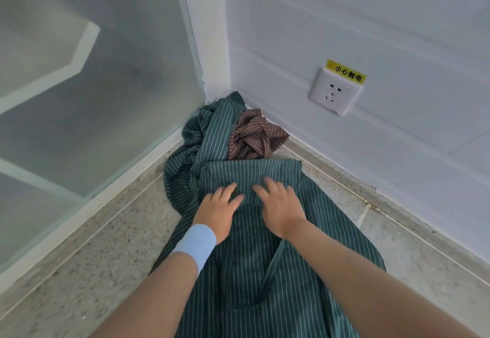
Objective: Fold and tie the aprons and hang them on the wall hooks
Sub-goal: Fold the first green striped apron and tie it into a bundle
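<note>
Lengthwise, green apron twd corner.

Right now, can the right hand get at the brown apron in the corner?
Probably yes: the brown apron lies mostly uncovered just beyond the green apron that the right hand presses, nothing standing between them.
</note>
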